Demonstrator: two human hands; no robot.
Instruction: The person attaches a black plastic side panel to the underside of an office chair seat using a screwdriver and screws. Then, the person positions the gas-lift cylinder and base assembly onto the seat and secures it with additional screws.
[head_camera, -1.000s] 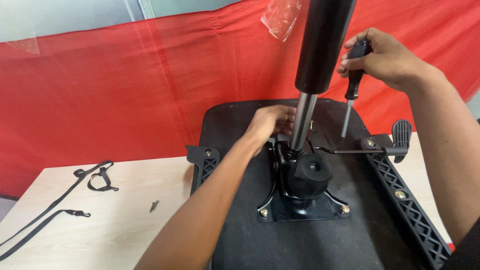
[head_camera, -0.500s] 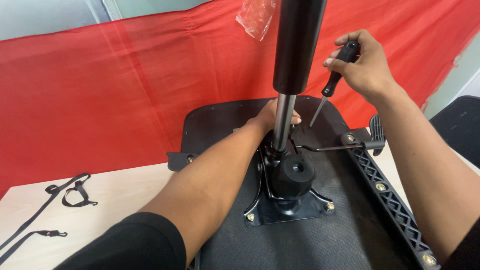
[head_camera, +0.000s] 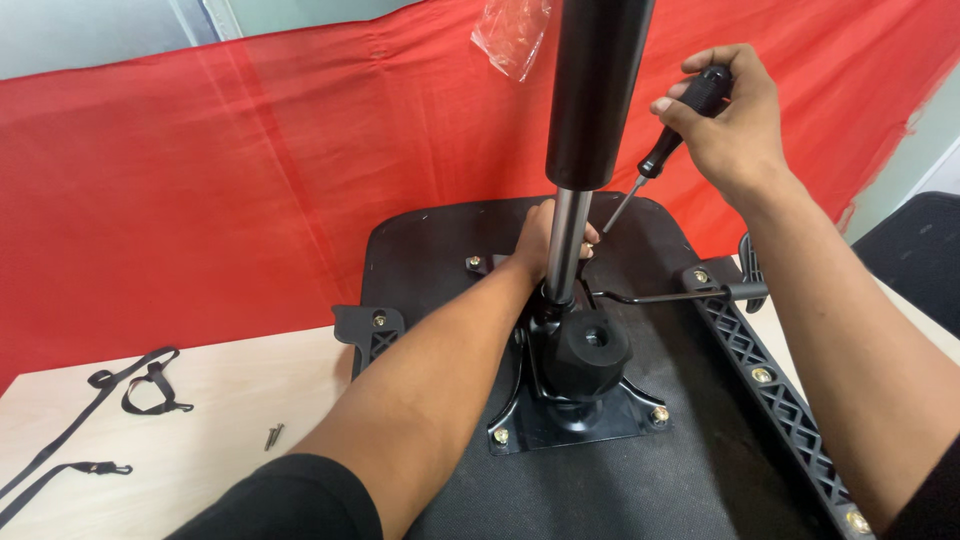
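Now the right hand (head_camera: 730, 120), gripping the screwdriver (head_camera: 668, 150), is tilting its tip closer to the left hand (head_camera: 545, 240), which is steadying something hidden behind the gas-lift column (head_camera: 590, 120); its grip cannot be told.

The gas cylinder (head_camera: 597, 90) hides my left fingers (head_camera: 590, 238) and the screwdriver (head_camera: 668, 143) tip; its top is cropped.

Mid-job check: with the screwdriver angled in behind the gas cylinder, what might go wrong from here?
1. The screwdriver enters at a slant, and its tip is hidden beside the left hand; a slip could jab the fingers.
2. The gas cylinder blocks the view of the tip, so it may miss the screw.
3. A loose screw lies on the table and could get knocked off.
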